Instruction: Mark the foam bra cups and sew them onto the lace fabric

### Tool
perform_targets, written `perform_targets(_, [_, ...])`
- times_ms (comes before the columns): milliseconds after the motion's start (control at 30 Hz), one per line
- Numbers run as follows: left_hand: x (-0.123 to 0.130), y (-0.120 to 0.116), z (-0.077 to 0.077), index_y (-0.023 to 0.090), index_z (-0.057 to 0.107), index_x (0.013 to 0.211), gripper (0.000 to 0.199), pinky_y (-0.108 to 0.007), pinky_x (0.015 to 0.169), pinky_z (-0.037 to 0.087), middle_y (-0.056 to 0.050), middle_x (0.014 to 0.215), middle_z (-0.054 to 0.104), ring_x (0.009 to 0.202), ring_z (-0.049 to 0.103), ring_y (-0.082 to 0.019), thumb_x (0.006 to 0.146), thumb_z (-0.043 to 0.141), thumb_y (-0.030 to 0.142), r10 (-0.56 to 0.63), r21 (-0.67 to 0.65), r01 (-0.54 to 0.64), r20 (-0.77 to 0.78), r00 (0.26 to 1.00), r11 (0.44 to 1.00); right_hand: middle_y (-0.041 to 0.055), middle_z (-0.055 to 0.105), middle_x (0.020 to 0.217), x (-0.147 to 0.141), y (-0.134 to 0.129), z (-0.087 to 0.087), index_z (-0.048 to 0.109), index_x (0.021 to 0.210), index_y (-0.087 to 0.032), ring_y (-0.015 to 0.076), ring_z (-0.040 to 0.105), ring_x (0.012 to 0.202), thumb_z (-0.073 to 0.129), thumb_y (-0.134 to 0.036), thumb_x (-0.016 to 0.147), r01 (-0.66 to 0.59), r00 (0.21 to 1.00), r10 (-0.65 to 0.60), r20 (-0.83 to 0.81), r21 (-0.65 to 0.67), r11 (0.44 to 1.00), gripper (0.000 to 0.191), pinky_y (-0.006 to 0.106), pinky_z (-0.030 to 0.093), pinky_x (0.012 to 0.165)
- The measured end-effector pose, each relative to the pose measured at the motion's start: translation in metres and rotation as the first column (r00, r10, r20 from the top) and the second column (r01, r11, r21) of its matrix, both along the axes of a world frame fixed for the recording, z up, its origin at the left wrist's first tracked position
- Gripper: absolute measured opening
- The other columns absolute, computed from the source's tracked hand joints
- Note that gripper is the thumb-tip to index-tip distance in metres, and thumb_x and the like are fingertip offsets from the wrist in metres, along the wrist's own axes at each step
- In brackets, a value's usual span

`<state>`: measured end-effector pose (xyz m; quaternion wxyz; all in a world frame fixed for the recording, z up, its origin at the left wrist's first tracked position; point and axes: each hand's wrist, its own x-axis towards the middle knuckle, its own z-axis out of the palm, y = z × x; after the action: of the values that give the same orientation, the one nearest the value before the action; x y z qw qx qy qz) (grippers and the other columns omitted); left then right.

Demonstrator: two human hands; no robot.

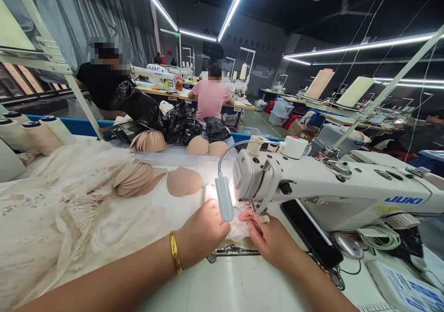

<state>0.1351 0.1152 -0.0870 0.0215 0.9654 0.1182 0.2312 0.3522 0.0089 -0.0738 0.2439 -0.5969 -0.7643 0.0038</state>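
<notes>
A white JUKI sewing machine (312, 173) stands on the table, its head over a piece of pale lace fabric (239, 229). My left hand (204, 231), with a gold bracelet on the wrist, is closed on the fabric's left edge. My right hand (274, 240) rests on the fabric beside the needle area, thumb and forefinger stretched out and apart. A grey gooseneck lamp (225, 197) shines on the stitching spot and hides part of it and my left fingertips.
Beige lace cloth (45, 215) covers the left side. Tan bra cups (184, 181) lie stacked behind it. Right of my hand are a phone (308, 231), a mouse (348, 246) and a white box (404, 286). Thread cones (41, 136) stand at left; two people sit further ahead.
</notes>
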Motion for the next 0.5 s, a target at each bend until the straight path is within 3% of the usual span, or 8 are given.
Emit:
perform_targets(100, [-0.007,0.001,0.017,0.02,0.055,0.074,0.019,-0.04,0.076,0.05,-0.002,0.072,0.059,0.076,0.06,-0.023,0.08,0.061,0.003,-0.044,-0.013,0.043,-0.061,0.997,0.999,0.0079,0.071,0.085,0.001,-0.004,0.001,0.065,0.108,-0.02,0.025,0.068,0.071,0.041,-0.016,0.1,0.006,1.0,-0.007,-0.03,-0.047,0.999,0.026,0.035,0.056,0.063])
perform_targets(167, [-0.012,0.001,0.03,0.02,0.056,0.077,0.015,-0.043,0.083,0.05,-0.003,0.078,0.061,0.08,0.06,-0.024,0.077,0.065,0.008,-0.064,-0.026,0.062,-0.088,0.994,0.998,0.0088,0.071,0.09,-0.001,-0.007,0.003,0.063,0.112,-0.019,0.025,0.069,0.075,0.04,-0.012,0.097,-0.012,0.999,0.012,-0.035,-0.011,1.0,0.028,0.036,0.057,0.064])
perform_targets(300, [-0.017,-0.006,0.049,0.021,0.06,0.083,0.01,-0.047,0.086,0.05,-0.006,0.089,0.065,0.087,0.061,-0.028,0.077,0.069,0.021,0.023,-0.11,-0.042,-0.168,0.985,0.993,0.0117,0.073,0.114,-0.014,-0.014,0.012,0.052,0.133,-0.02,0.0269,0.07,0.107,0.04,-0.003,0.091,-0.201,0.978,0.206,-0.022,0.144,0.969,0.047,0.042,0.058,0.089])
perform_targets(400, [-0.017,-0.013,0.054,0.021,0.062,0.099,0.024,-0.041,0.084,0.052,-0.008,0.105,0.067,0.097,0.062,-0.029,0.076,0.069,0.022,0.01,-0.221,-0.047,-0.168,0.986,0.974,0.0138,0.064,0.139,-0.026,-0.017,0.018,0.046,0.142,-0.021,0.0284,0.058,0.132,0.047,-0.005,0.09,-0.333,0.942,0.333,0.024,0.159,0.929,0.055,0.045,0.051,0.103])
perform_targets(500, [-0.021,-0.015,0.056,0.022,0.059,0.119,0.047,-0.036,0.091,0.051,-0.007,0.125,0.066,0.109,0.062,-0.026,0.073,0.068,0.013,-0.162,-0.303,0.106,-0.169,0.972,0.947,0.0112,0.066,0.135,-0.031,-0.014,0.016,0.048,0.141,-0.023,0.0274,0.061,0.124,0.05,-0.004,0.09,-0.317,0.948,0.31,0.073,0.133,0.939,0.054,0.042,0.052,0.097])
